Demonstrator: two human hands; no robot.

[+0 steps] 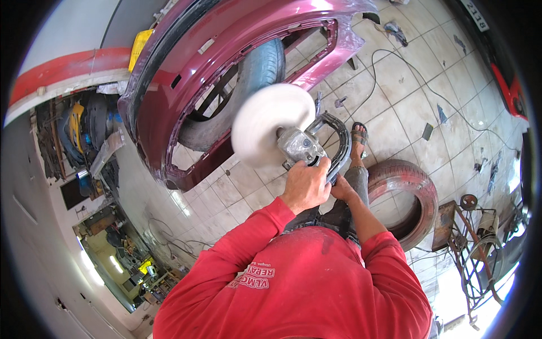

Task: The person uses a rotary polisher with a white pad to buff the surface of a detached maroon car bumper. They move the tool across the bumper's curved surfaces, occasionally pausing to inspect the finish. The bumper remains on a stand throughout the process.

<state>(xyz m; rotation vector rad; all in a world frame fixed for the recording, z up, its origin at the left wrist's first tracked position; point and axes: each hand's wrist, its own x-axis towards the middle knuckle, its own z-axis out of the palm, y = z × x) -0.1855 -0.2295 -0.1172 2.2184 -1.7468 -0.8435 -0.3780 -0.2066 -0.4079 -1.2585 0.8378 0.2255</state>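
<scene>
- A yellow flat tag or card [139,46] sits at the upper left, tucked behind the top edge of the dark red car bumper [169,96]; its print is too small to read.
- A white rectangular plate [474,14] with dark characters shows at the upper right rim, above a red car body edge [511,90].
- The left hand [306,183] wraps over the grey body of the polishing machine [302,148], its grip closed around the housing, knuckles up, red sleeve [237,248] reaching from the lower middle.
- The right hand [342,189] sits just beside and below the left, closed on the lower end of the machine's black loop handle [339,141]; its fingers are mostly hidden.
- The machine's round white pad [271,124] is blurred and stands in front of the bumper's large opening, close to its lower bar; whether it touches the paint cannot be told.
- A tyre [257,76] props the bumper from behind; another, red-dusted tyre [409,195] lies on the floor to the right, near the person's sandalled foot [358,138].
- A thin cable [395,62] loops over the tiled floor [395,113], where small scraps lie scattered.
- Open tiles lie to the right of the bumper; a rusty metal stand [463,226] crowds the lower right.
</scene>
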